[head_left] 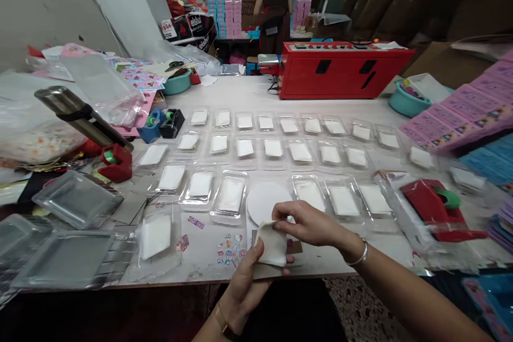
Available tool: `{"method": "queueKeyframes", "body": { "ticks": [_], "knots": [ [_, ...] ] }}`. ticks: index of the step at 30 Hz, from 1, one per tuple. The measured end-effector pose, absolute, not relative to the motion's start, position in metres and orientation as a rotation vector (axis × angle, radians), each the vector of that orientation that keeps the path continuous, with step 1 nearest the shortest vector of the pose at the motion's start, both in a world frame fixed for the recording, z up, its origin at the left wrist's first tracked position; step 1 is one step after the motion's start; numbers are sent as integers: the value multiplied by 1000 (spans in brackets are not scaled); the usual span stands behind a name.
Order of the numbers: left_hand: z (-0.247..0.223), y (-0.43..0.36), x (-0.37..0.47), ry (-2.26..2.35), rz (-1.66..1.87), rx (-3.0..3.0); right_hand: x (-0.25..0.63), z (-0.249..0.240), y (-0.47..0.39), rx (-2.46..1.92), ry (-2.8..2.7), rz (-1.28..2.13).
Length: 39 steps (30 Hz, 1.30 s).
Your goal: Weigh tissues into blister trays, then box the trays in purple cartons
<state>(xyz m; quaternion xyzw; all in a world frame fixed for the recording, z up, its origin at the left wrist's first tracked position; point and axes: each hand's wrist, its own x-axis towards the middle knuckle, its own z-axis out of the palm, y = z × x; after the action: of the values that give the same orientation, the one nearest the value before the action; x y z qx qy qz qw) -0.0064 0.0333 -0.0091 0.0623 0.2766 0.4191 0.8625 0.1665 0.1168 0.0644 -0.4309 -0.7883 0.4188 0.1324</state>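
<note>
Near the front edge of the table, my left hand (251,272) is closed around a small stack of white sheets (272,246), its thumb on the near face. My right hand (298,220) pinches the top edge of the same stack. Behind them lies a white round disc (267,200), partly covered by my right hand. Clear plastic trays holding white pads, such as one tray (231,196) left of the disc, stand in rows across the table (240,91). Small cartoon stickers (230,250) and a pink strip (196,222) lie left of my hands.
Red tape dispensers (116,163) stand at left and right (435,208). A steel flask (80,115) leans at the left, beyond stacked clear trays (66,259). A red machine (340,72) sits at the back. Pink boxes (460,107) are piled at right. A person (274,5) is in the background.
</note>
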Motion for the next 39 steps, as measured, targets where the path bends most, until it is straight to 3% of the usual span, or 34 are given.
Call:
{"method": "queueKeyframes", "body": {
  "ticks": [8,15,22,31,39],
  "knots": [
    [-27,35,-14,542,823,47,169,32,190,-1346,-2295,1512],
    [-29,27,-28,293,704,184,166,30,216,-1540,-2505,1247],
    [-17,66,-13,451,808,177,155,29,209,-1593,-2608,972],
    [-21,63,-7,489,832,208,173,31,230,-1599,-2376,1043],
    [-8,25,-47,241,540,562,211,66,132,-1401,-1793,816]
  ]
}}
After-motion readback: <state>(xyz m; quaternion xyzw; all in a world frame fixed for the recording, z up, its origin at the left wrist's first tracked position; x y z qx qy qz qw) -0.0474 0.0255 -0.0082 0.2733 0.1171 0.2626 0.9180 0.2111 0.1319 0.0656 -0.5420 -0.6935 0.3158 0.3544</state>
